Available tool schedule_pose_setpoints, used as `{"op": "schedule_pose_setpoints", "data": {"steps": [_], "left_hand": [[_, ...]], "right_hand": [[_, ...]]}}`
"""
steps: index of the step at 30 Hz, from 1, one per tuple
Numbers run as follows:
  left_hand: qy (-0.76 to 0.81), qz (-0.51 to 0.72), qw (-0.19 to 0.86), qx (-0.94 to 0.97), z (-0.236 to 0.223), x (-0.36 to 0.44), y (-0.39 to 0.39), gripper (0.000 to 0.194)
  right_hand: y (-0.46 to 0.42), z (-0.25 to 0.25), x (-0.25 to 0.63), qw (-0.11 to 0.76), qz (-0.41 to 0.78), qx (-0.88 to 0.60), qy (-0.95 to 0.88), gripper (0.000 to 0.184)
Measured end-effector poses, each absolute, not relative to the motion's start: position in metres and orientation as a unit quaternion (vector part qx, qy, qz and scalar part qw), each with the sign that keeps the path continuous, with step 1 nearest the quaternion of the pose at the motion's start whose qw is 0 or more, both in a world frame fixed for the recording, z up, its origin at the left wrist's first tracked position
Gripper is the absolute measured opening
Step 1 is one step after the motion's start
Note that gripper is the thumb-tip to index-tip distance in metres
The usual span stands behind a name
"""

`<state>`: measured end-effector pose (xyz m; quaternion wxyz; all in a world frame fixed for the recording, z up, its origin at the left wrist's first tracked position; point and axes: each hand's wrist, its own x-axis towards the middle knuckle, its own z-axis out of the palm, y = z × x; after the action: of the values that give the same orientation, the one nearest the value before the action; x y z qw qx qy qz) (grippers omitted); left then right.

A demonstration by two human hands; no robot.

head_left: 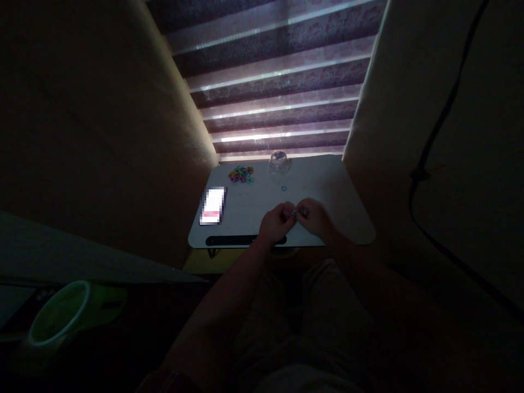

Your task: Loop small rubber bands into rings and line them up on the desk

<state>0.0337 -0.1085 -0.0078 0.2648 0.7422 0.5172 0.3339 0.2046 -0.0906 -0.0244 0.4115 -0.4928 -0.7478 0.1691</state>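
Over the front middle of the small white table [262,218], my left hand [277,222] and my right hand [314,218] meet fingertip to fingertip. Both are closed in a pinch on a small greenish piece [294,213], mostly hidden by the fingers; it is too dark and small to tell its kind. A single blue ring [284,188] lies flat just beyond my hands. Farther back to the left is a loose pile of small coloured rings [240,174]. A clear round jar [279,164] stands at the table's back edge.
A phone with a lit screen [213,206] lies at the table's left side. Along the front edge runs a dark slot [229,240]. Behind is a striped blind [278,82], with walls close on both sides. A green bin [61,314] is low at left; a dark cable [440,125] hangs right.
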Motion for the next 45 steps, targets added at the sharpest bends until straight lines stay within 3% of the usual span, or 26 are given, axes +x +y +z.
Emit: {"op": "schedule_pose_setpoints", "data": {"steps": [13, 33, 45], "left_hand": [[0.565, 0.330, 0.207, 0.727, -0.009, 0.037, -0.106, 0.024], [0.561, 0.325, 0.204, 0.734, -0.009, 0.037, -0.107, 0.024], [0.559, 0.315, 0.196, 0.741, -0.009, 0.037, -0.106, 0.022]], "right_hand": [[-0.093, -0.022, 0.205, 0.399, 0.161, -0.487, -0.760, 0.005], [-0.094, -0.018, 0.205, 0.389, 0.140, -0.478, -0.775, 0.010], [-0.085, -0.028, 0.207, 0.440, 0.141, -0.484, -0.744, 0.008]]}}
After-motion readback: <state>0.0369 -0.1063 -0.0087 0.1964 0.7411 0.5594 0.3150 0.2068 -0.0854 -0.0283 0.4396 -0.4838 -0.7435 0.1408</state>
